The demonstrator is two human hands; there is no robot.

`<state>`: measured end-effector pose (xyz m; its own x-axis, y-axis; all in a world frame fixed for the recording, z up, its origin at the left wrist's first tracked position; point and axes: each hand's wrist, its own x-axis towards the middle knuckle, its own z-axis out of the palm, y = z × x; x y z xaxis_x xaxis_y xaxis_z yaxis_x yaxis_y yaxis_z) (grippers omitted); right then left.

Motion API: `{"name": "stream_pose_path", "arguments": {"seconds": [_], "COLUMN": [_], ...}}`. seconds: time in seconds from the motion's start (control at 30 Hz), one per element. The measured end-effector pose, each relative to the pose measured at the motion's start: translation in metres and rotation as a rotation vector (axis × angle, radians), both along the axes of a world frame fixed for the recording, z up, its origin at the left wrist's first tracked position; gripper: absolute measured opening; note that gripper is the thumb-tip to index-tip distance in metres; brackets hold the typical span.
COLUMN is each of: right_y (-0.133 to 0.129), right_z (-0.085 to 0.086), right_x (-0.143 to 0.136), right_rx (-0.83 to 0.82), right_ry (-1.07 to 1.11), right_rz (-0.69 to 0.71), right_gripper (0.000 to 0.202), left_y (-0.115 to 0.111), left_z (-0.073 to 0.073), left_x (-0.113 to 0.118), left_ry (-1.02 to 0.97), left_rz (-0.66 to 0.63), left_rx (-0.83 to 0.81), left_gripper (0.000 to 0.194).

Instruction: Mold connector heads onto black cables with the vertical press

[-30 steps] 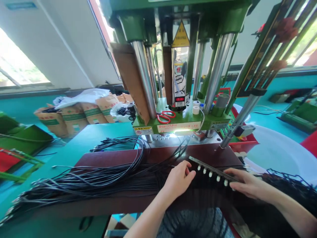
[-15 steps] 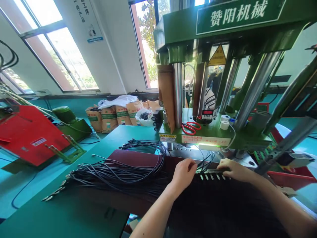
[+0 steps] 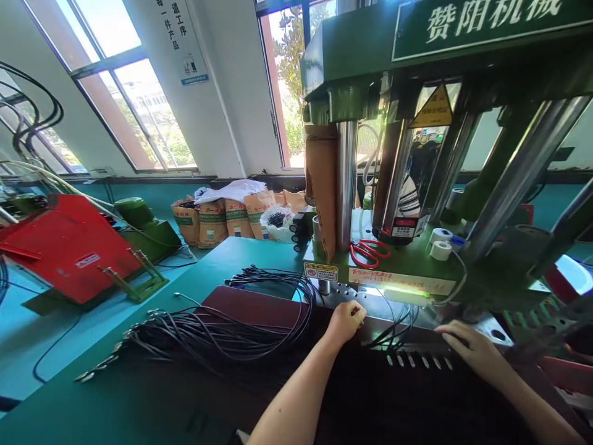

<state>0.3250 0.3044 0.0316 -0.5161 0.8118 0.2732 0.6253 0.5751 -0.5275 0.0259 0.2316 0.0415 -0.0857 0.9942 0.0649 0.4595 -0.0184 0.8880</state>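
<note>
A row of black cables (image 3: 393,330) lies across a metal bar-like fixture (image 3: 426,337) at the front of the green press. Several shiny metal cable ends (image 3: 419,362) point toward me from it. Just left of these cables is my left hand (image 3: 345,322), fingers curled in; whatever is inside them is hidden. My right hand (image 3: 470,347) sits at the fixture's right end, fingers loosely stretched, fingertips close to the metal. I cannot tell whether they touch it. A large bundle of black cables (image 3: 222,334) with metal ends lies on the left.
The green press (image 3: 352,59) with steel columns stands in front. On its base are red-handled scissors (image 3: 369,253) and white rolls (image 3: 440,250). A brown board (image 3: 259,307) lies on the green table (image 3: 194,259). Sacks (image 3: 213,224) and a red machine (image 3: 69,247) stand beyond.
My view has shifted, and the press appears farther right. My hands have moved apart, the left one leftward off the cables and the right one rightward, uncovering more cable ends.
</note>
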Motion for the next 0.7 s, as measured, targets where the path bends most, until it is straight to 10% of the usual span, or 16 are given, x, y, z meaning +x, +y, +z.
{"name": "stream_pose_path", "arguments": {"seconds": [0.7], "right_y": [-0.018], "right_z": [0.013], "right_x": [-0.012], "right_rx": [0.044], "right_ry": [-0.030], "right_rz": [-0.019], "right_gripper": [0.027], "left_y": [-0.010], "left_z": [0.005], "left_x": [0.000], "left_ry": [-0.066], "left_rz": [-0.008], "left_rx": [0.004], "left_gripper": [0.020]}}
